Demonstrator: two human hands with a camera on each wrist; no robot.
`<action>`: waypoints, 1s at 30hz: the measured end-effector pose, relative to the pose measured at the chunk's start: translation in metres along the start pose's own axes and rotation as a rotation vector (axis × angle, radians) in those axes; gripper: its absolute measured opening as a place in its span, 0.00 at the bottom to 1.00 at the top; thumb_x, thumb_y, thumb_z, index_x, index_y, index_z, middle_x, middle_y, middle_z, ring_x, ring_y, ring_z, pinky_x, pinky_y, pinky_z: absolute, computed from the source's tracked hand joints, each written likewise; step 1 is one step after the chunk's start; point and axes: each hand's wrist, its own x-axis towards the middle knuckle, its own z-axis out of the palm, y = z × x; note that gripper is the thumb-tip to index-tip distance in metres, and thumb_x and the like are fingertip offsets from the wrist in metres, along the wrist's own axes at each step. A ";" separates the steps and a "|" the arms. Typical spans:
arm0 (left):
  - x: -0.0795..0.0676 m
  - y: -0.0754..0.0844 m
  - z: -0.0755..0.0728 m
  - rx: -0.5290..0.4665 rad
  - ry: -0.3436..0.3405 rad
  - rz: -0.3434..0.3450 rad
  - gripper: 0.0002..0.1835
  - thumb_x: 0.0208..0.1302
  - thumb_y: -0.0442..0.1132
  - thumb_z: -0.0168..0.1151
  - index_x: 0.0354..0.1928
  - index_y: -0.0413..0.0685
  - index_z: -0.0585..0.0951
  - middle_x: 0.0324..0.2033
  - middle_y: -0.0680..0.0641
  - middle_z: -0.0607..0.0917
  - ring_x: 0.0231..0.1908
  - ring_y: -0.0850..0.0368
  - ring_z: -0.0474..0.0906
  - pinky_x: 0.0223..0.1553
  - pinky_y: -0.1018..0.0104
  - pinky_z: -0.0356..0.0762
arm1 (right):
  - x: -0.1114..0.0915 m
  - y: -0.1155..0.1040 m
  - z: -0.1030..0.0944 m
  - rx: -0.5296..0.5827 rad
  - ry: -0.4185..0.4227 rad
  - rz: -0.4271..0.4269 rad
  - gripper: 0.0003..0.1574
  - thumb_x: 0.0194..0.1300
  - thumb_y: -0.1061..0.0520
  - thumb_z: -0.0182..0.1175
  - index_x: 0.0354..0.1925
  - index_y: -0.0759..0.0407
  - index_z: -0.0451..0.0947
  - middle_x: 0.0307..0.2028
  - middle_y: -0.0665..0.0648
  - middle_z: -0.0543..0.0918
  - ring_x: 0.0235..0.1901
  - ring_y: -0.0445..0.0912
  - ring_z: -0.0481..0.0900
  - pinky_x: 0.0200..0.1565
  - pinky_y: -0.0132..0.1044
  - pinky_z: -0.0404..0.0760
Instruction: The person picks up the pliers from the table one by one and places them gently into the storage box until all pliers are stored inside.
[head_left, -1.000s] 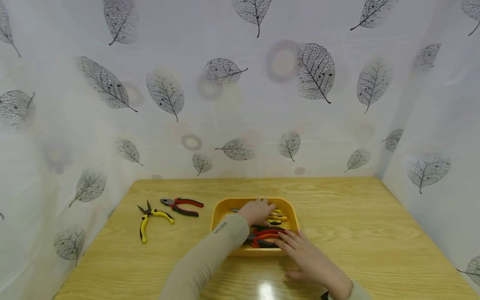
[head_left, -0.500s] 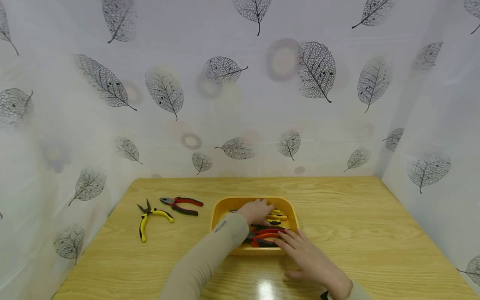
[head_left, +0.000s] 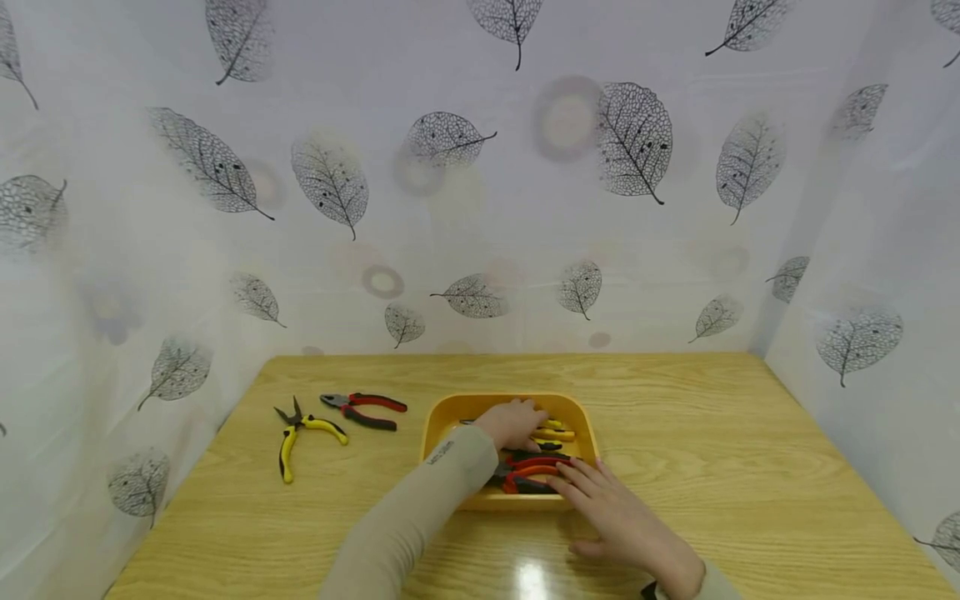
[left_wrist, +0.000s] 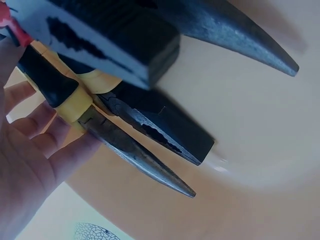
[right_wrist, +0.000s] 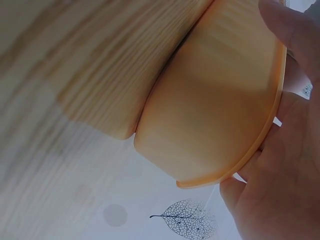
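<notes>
My left hand reaches into a yellow tray, its fingers resting at yellow-and-black pliers. In the left wrist view, its spread fingers lie behind the handle of needle-nose pliers, beside blunt-nosed pliers. Closer to that camera is another blunt plier head, with a pointed plier tip beyond. Red-and-black pliers lie at the tray's near side. My right hand rests with straight, spread fingers over the tray's near right rim; its thumb is held apart. The left palm is hidden from the head view.
On the wooden table, left of the tray, yellow-handled needle-nose pliers lie spread, with red-and-black combination pliers beside them. A leaf-patterned white sheet stands behind the table and along both sides.
</notes>
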 end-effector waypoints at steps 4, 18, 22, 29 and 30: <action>-0.001 0.000 -0.001 0.007 -0.011 0.000 0.31 0.55 0.55 0.57 0.61 0.59 0.65 0.56 0.51 0.68 0.54 0.54 0.66 0.51 0.63 0.67 | 0.000 0.000 -0.001 0.002 0.002 -0.010 0.51 0.43 0.43 0.68 0.62 0.58 0.61 0.60 0.62 0.64 0.60 0.56 0.57 0.61 0.50 0.47; 0.000 -0.002 -0.002 -0.032 -0.042 -0.015 0.31 0.55 0.53 0.59 0.62 0.62 0.64 0.59 0.53 0.66 0.57 0.56 0.63 0.53 0.63 0.64 | 0.001 0.000 -0.002 -0.004 -0.008 -0.016 0.51 0.43 0.43 0.68 0.62 0.59 0.61 0.60 0.63 0.64 0.60 0.57 0.57 0.55 0.58 0.55; 0.001 -0.003 -0.002 -0.043 -0.048 -0.017 0.31 0.55 0.53 0.59 0.62 0.62 0.64 0.60 0.53 0.65 0.57 0.55 0.62 0.54 0.63 0.63 | 0.001 0.001 0.000 -0.020 -0.003 -0.016 0.51 0.43 0.42 0.68 0.62 0.58 0.61 0.60 0.62 0.64 0.60 0.57 0.57 0.56 0.57 0.55; 0.000 -0.003 -0.004 -0.023 -0.036 0.002 0.31 0.55 0.53 0.59 0.61 0.61 0.65 0.59 0.52 0.65 0.58 0.55 0.62 0.55 0.63 0.62 | 0.001 0.000 -0.001 -0.014 -0.008 -0.016 0.51 0.43 0.43 0.67 0.62 0.58 0.60 0.60 0.63 0.63 0.60 0.57 0.57 0.56 0.57 0.54; 0.000 -0.003 -0.004 -0.020 -0.031 0.009 0.31 0.55 0.53 0.59 0.61 0.61 0.65 0.59 0.52 0.65 0.58 0.55 0.62 0.56 0.63 0.61 | 0.001 0.000 -0.001 -0.015 -0.009 -0.017 0.50 0.44 0.43 0.67 0.62 0.59 0.61 0.60 0.63 0.63 0.60 0.57 0.57 0.57 0.57 0.54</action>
